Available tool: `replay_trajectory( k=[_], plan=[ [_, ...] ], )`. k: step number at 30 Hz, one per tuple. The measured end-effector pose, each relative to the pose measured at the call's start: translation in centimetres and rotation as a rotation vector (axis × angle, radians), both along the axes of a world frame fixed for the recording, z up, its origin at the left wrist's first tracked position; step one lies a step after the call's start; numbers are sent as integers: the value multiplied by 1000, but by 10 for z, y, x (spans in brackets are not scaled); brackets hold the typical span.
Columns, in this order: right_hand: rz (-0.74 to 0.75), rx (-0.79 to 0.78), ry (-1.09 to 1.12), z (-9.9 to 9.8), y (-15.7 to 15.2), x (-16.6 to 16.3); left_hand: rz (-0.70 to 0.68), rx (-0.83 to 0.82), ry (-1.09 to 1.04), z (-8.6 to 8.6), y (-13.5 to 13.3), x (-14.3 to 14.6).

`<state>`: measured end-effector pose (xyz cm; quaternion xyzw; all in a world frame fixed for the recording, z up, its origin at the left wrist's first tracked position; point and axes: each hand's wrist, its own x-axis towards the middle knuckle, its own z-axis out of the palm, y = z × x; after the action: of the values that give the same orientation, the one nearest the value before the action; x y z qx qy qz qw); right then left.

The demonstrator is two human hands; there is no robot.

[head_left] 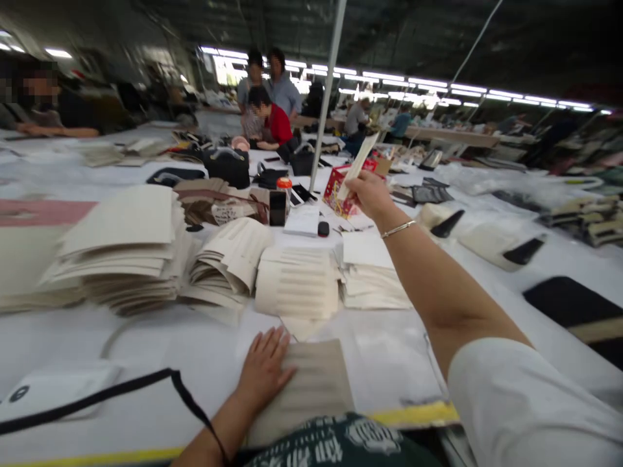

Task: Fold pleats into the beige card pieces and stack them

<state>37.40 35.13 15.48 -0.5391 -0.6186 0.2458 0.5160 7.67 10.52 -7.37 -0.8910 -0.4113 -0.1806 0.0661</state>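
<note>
My left hand [264, 368] lies flat with fingers stretched on the left edge of a beige sheet [318, 376] at the table's front. Stretched far forward, my right hand [368, 192] pinches a cream strip [363, 154], held upright and tilted to the right. Behind that hand is a red patterned box [333, 188]; whether the strip touches it I cannot tell. Between my hands and the box stand stacks of cream pieces: a curled stack [228, 256], a striped stack [298, 282] and a flatter stack [372, 272].
A tall stack of cream sheets [124, 227] stands at left. Beyond are a phone [278, 207], an orange-lidded jar [283, 184] and black bags [226, 167]. A thin pole [328, 91] rises mid-table. A black strap [87, 401] crosses the front left. Several people work farther back.
</note>
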Motion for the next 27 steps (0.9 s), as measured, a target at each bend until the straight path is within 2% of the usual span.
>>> replay_trajectory(
  k=[2, 5, 8, 10, 13, 15, 18, 21, 24, 27],
  plan=[
    [81, 30, 96, -6, -58, 1, -54, -58, -45, 8, -5, 6],
    [131, -81, 170, -34, -156, -6, -200, -170, -24, 12, -11, 19],
    [125, -285, 217, -83, -235, -16, -259, -295, 74, 13, -17, 31],
    [98, -426, 218, -120, -266, -19, -239, -339, 123, 11, -21, 37],
    [3, -507, 160, -160, -284, -20, -193, -342, 136, 9, -24, 43],
    [-73, -473, 81, -169, -284, -21, -181, -339, 134, 9, -25, 44],
    [-175, -327, -88, -163, -278, -24, -164, -345, 151, 10, -27, 45],
    [-184, -205, -298, -153, -267, -29, -146, -346, 168, 11, -28, 47],
    [-120, -245, -497, -151, -257, -37, -133, -341, 174, 12, -29, 48],
    [-87, -316, -601, -155, -268, -41, -117, -344, 181, 12, -29, 49]
  ],
)
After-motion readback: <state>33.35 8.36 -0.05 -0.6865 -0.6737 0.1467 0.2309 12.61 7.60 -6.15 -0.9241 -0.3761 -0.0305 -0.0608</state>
